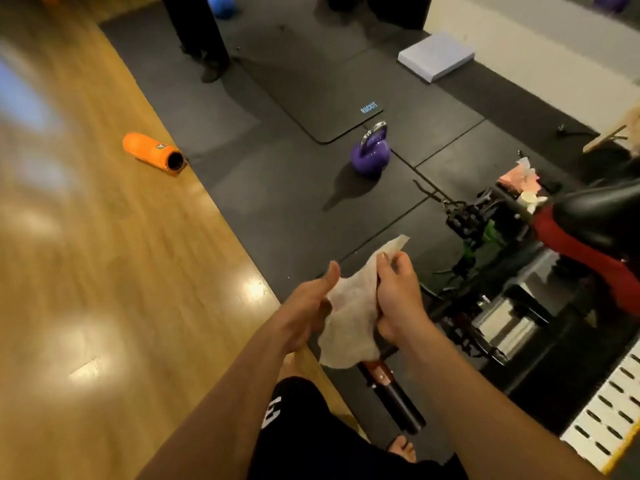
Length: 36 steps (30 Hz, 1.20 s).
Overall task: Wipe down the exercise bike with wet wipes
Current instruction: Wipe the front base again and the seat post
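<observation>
A white wet wipe (349,317) hangs spread between my hands at the lower middle. My right hand (398,299) grips its right edge, with the top corner pinched between fingertips. My left hand (308,306) touches the wipe's left side, thumb pointing up; whether its fingers hold the wipe I cannot tell. The exercise bike (588,247) stands at the right, black and red, with a black saddle (602,206) and a pedal (464,216). Its black floor bar (398,400) lies just below the wipe.
A purple kettlebell (370,154) sits on the black mat ahead. An orange foam roller (152,152) lies on the wooden floor at the left. A person's legs (201,32) stand at the back. A white perforated panel (609,417) is at lower right. A pink pack (519,178) sits behind the bike.
</observation>
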Each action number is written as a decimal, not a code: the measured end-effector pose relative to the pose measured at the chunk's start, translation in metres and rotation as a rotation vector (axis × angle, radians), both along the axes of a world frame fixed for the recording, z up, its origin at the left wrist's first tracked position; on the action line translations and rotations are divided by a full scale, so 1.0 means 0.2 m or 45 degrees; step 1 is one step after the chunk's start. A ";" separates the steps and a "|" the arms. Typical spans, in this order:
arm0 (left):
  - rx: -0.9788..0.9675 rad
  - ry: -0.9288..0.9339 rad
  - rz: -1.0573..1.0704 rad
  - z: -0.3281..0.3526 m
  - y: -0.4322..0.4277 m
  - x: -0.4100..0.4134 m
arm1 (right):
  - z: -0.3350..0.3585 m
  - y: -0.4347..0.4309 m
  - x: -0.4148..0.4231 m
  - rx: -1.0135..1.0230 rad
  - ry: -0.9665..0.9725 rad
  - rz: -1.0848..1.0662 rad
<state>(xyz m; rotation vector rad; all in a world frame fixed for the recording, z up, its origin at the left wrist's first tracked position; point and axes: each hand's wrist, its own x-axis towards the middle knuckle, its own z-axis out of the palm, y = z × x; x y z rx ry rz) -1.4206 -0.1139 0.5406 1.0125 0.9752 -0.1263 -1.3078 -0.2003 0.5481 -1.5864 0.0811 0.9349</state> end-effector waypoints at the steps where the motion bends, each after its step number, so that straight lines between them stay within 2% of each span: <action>1: -0.011 -0.035 -0.094 -0.01 0.07 0.04 | 0.02 0.10 0.03 -0.022 -0.039 0.015; 2: -0.014 -0.068 -0.095 -0.01 0.16 0.07 | 0.04 0.20 0.05 -0.047 -0.081 0.023; 5: -0.030 -0.090 0.231 -0.04 0.49 0.19 | 0.05 0.51 0.15 -0.104 -0.298 -0.062; 8: 0.301 -0.035 0.330 0.01 0.86 0.31 | 0.10 0.78 0.26 -0.122 -0.403 -0.249; 11: 0.552 -0.150 0.342 0.13 1.16 0.43 | 0.18 0.98 0.40 -0.066 -0.303 -0.482; 13: 0.496 -0.218 0.199 0.18 1.30 0.54 | 0.22 1.07 0.49 -0.040 -0.201 -0.508; 16: 0.208 -0.318 -0.167 0.22 1.40 0.71 | 0.25 1.18 0.63 -0.060 -0.146 -0.457; 18: 0.065 -0.423 -0.288 0.22 1.43 0.81 | 0.26 1.23 0.74 -0.065 -0.108 -0.461; 23: -0.007 -0.409 -0.248 0.18 1.63 1.13 | 0.21 1.30 1.02 0.084 0.022 -0.348; 27: -0.179 -0.328 -0.252 0.14 1.84 1.47 | 0.20 1.47 1.34 0.199 -0.110 -0.168; 29: -0.145 -0.345 -0.226 0.15 1.93 1.69 | 0.21 1.58 1.55 0.168 -0.157 -0.185; 33: 0.070 -0.435 0.040 0.22 2.08 2.11 | 0.27 1.73 1.94 0.094 -0.233 -0.161; 36: 0.367 -0.490 -0.054 0.29 2.18 2.36 | 0.32 1.79 2.20 0.136 -0.232 -0.221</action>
